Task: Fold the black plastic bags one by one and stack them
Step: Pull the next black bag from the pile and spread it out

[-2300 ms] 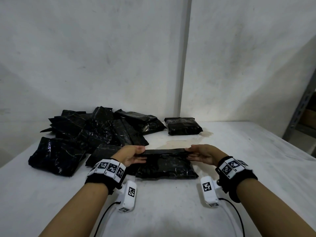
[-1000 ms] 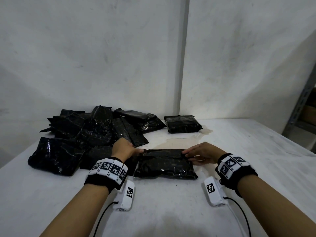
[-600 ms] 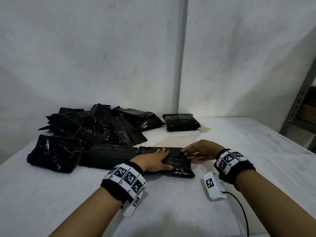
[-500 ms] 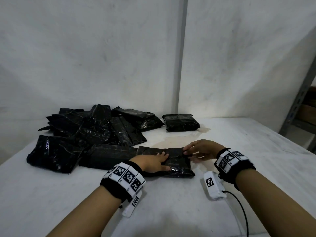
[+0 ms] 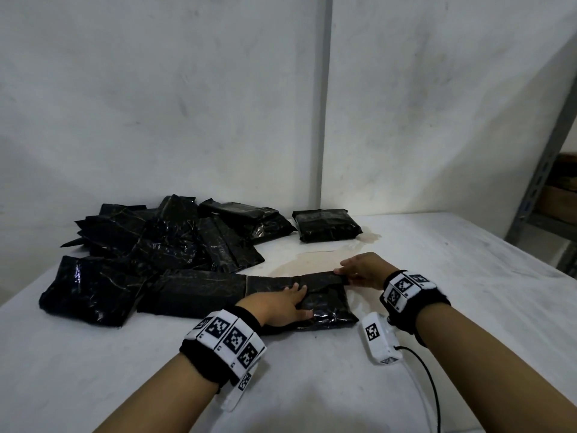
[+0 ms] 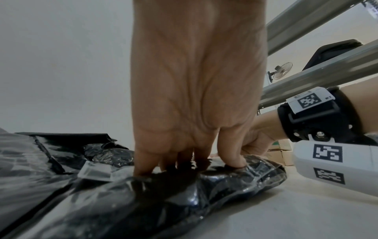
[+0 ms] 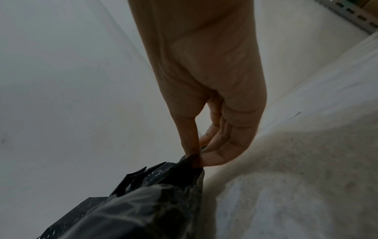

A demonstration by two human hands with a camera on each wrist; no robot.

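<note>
- Bag (image 5: 324, 303) in work lies flat near the front edge of the table (image 5: 468, 292), about mid-width, partly folded into a thick packet.
- Left hand (image 5: 278, 307): fingers straight, pressing down flat on the packet's middle; the left wrist view shows the fingertips (image 6: 233, 161) denting the plastic. Not curled round anything.
- Right hand (image 5: 362, 270): thumb and forefinger pinch the bag's far right corner, clearly seen in the right wrist view (image 7: 194, 159).
- Judgement: a fold is being made or tightened, the left hand anchoring while the right handles the corner.
- Unfolded pile (image 5: 150, 245) sits toward the back-left corner, its nearest bag touching or just beside the working bag's left end.
- One folded packet (image 5: 326, 225) rests near the back edge, centre; probably the stack's start.
- Risks: slick plastic may slide under the flat left hand, so the fold opens. The pinch holds only a small corner and could slip or stretch the film. Trapped air may puff the packet and spring it apart on release. The neighbouring bag could drag along.
</note>
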